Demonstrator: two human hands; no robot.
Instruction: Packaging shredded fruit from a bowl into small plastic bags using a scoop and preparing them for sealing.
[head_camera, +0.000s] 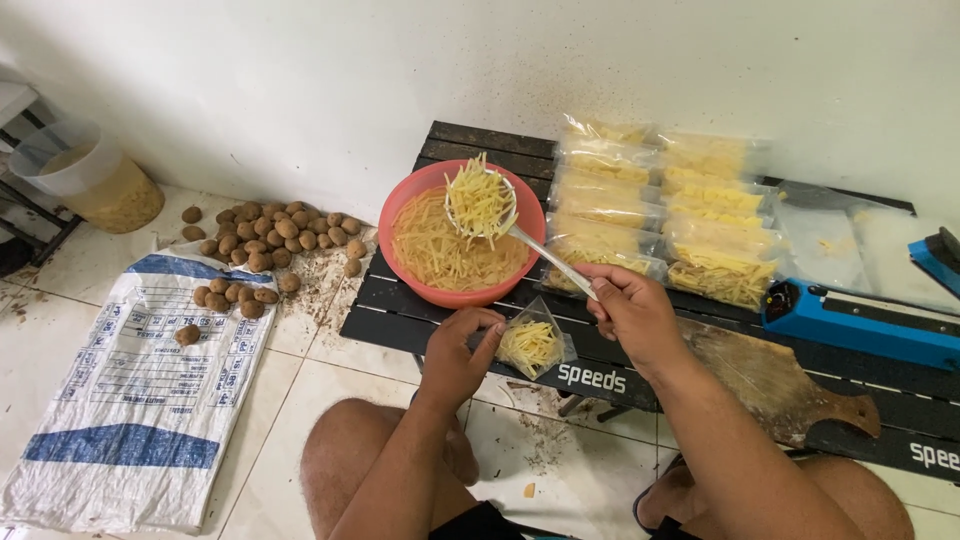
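My right hand (633, 312) grips the handle of a metal slotted ladle (482, 205) heaped with pale yellow potato strips, held above a red bowl (400, 205) full of the same strips. My left hand (462, 350) holds open a small clear plastic bag (532, 345), partly filled with strips, at the front edge of the low black slatted table (400, 315). The bowl stands on the table's left end.
Several filled clear bags (655, 205) lie in rows at the table's back. A blue bag sealer (860, 322) and a wooden board (775, 385) sit on the right. On the floor: loose potatoes (270, 240), a white and blue sack (140, 390), a plastic bucket (95, 180).
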